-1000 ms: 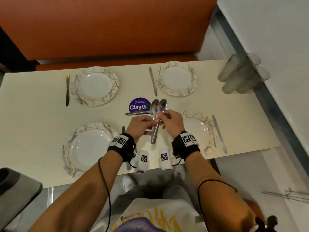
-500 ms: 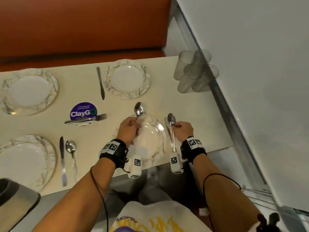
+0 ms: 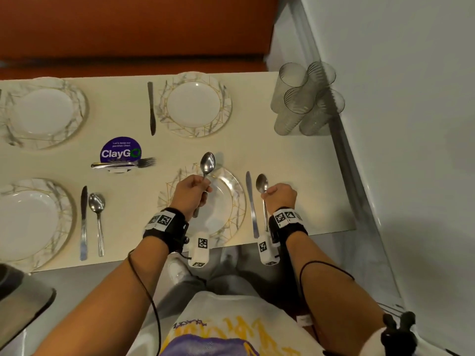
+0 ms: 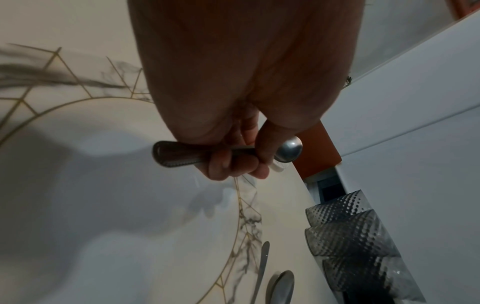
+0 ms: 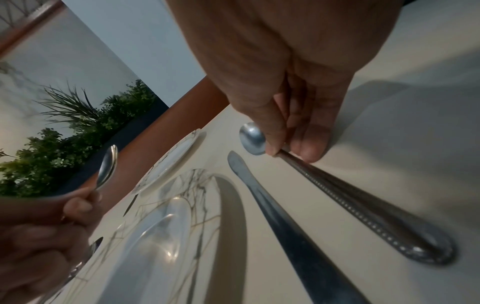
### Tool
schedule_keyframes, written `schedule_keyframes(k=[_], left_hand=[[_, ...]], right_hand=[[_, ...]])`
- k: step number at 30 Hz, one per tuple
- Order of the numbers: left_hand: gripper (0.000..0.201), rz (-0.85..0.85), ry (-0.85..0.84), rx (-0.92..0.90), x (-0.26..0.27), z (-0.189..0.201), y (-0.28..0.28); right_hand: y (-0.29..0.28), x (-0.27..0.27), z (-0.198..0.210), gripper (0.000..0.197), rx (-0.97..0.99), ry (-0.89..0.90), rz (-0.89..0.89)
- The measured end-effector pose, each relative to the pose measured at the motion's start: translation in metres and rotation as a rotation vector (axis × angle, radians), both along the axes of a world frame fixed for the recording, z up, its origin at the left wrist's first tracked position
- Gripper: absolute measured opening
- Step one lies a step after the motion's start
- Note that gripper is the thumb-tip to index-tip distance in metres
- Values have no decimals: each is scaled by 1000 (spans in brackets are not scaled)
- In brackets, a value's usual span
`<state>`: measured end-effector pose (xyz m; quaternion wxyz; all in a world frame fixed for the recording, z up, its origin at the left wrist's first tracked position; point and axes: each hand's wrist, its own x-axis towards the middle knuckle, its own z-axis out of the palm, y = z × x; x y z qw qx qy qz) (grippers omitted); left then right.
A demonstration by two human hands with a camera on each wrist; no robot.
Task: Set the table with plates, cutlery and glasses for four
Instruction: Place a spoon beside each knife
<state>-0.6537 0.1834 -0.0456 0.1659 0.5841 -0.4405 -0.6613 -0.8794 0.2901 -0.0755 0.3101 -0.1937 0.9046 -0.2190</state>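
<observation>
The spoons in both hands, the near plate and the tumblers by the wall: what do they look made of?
Spoon in left hand and spoon in right hand: polished metal, probably stainless steel; mirror glints, beaded handle edge.
Near plate: glossy glazed ceramic by its highlights, grey marble veining, gold lines; melamine not excluded.
Tumblers: clear, smoky, dimpled walls; glass or plastic, cannot tell.

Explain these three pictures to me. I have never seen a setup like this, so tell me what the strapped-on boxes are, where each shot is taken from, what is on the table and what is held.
No machine here: a person wears three cameras, one on the head and one strapped to each wrist. The top-down picture comes from the head; the two close, tilted ones look along each hand. On the cream table lie four marbled plates, knives, one spoon already placed, forks by a purple sticker, and four glasses. The left hand grips a spoon above the near plate. The right hand holds another spoon beside that plate's knife.
</observation>
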Motion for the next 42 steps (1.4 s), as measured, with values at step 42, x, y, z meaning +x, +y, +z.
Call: schedule_keyframes(k=[42], left_hand=[[16, -218, 20, -58, 149, 58, -58]], right_hand=[[-135, 181, 101, 8, -343, -210, 560]])
